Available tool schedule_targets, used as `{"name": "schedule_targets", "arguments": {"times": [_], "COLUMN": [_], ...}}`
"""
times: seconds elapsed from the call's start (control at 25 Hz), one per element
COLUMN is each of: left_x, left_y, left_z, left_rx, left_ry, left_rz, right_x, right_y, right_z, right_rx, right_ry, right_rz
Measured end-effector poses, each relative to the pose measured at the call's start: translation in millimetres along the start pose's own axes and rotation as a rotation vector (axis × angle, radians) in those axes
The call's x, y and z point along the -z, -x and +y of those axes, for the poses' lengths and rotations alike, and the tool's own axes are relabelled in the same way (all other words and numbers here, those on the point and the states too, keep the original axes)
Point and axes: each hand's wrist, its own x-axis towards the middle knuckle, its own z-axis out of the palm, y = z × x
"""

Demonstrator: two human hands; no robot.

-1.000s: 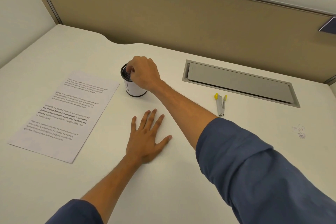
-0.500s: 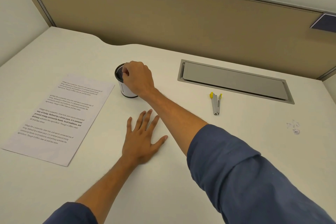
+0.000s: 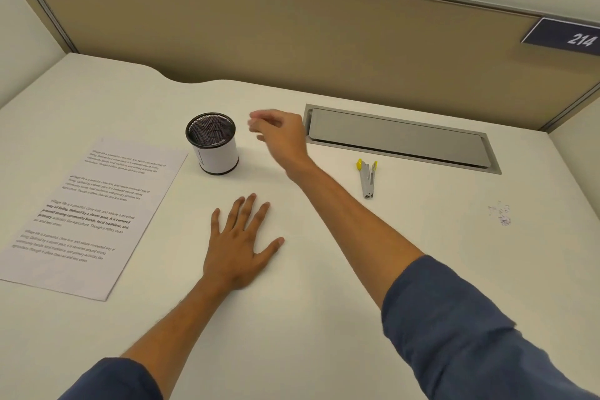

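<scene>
One careless sweep could topple the upright mesh cup [image 3: 212, 143] on the table [image 3: 438, 221], since the empty, loose-fingered right grip [image 3: 281, 136] (blurred) hangs at its 3 o'clock; the left grip [image 3: 242, 247] lies flat at its 6 o'clock.

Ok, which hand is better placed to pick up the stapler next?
Right, probably. The right hand hangs free above the desk, nothing in its grip, closer to the stapler. The left hand lies flat nearer the paper, and the right forearm crosses its path.
</scene>
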Motion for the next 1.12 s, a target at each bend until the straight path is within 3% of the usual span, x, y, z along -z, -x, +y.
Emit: {"name": "schedule_targets", "arguments": {"times": [0.08, 0.2, 0.32, 0.44, 0.56, 0.88, 1.12], "left_x": [0, 0, -2, -3, -2, -1, -1], "left_y": [0, 1, 0, 0, 1, 1, 0], "left_z": [0, -1, -1, 0, 0, 1, 1], "left_rx": [0.001, 0.005, 0.0, 0.001, 0.004, 0.011, 0.012], "left_ry": [-0.011, -0.01, -0.003, 0.001, 0.005, 0.003, -0.001], "left_rz": [0.005, 0.005, 0.017, 0.024, 0.024, 0.021, 0.014], "right_x": [47, 128, 198, 239, 254, 249, 236], "right_y": [18, 43, 66, 84, 95, 90, 90], "right_z": [7, 30, 60, 87, 104, 113, 122], "right_rx": [-0.106, -0.204, -0.26, -0.254, -0.172, 0.056, 0.052], "right_ry": [-0.121, -0.112, 0.027, 0.297, 0.57, 0.998, 1.277], "right_rz": [0.017, 0.154, 0.305, 0.319, 0.231, -0.002, 0.001]}}
